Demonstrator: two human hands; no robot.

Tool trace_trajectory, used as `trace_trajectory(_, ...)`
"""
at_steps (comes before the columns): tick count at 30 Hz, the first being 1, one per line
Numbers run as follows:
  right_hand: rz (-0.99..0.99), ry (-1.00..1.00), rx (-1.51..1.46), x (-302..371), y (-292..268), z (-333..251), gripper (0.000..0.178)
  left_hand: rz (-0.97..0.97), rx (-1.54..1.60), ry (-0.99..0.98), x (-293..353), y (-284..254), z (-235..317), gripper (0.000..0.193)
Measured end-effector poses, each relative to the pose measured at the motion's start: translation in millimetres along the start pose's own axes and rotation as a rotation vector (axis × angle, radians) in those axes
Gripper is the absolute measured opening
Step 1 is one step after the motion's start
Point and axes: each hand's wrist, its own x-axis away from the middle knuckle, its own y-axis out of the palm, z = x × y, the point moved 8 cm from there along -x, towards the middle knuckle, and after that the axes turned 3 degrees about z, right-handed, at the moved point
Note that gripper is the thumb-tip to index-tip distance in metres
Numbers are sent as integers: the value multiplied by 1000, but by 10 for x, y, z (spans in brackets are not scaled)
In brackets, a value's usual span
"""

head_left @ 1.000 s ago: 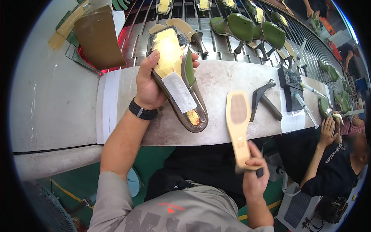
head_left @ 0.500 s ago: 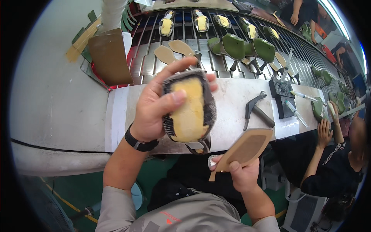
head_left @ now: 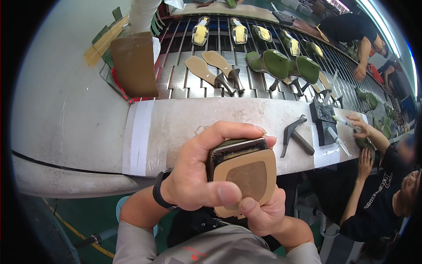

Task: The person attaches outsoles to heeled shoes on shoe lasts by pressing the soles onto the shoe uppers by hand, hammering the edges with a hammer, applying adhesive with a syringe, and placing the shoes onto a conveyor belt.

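Note:
My left hand (head_left: 189, 180) wraps round a shoe upper on its last (head_left: 233, 148), its dark-edged underside turned up toward me. Over that underside lies a tan sole (head_left: 249, 174) with a brown inset patch; it covers most of it, and only the far dark rim shows. My left thumb presses on the sole's face. From the near right, my right hand (head_left: 266, 215) grips the sole's lower end, its thumb on top beside the left thumb. The pair is held above the near edge of the pale bench (head_left: 184, 119); whether sole and shoe touch all along is hidden.
On the bench lie a dark hand tool with a cylindrical handle (head_left: 302, 143) and a black block (head_left: 323, 115) with syringes (head_left: 336, 138). Beyond, a metal conveyor carries heeled tan soles (head_left: 201, 70), green heeled shoes (head_left: 274, 64) and yellow-bottomed shoes (head_left: 201, 34). A co-worker (head_left: 373, 198) works at right.
My left hand has lowered the shoe toward me and tilted it. The sole in my right hand has come left and now lies over the shoe's yellow bottom.

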Motion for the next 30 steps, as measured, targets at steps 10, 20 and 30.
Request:
trace_trajectory(10, 124, -36, -7, -37, 53, -117, 21, -94, -62, 107, 20, 65, 72, 89)
trace_trajectory(20, 70, 41, -18, 9, 47, -128, 23, -23, -12, -38, 37, 104, 129, 67)
trace_trajectory(30, 67, 109, -43, -35, -26, -231, 29, -66, -92, -52, -64, 133, 117, 67)
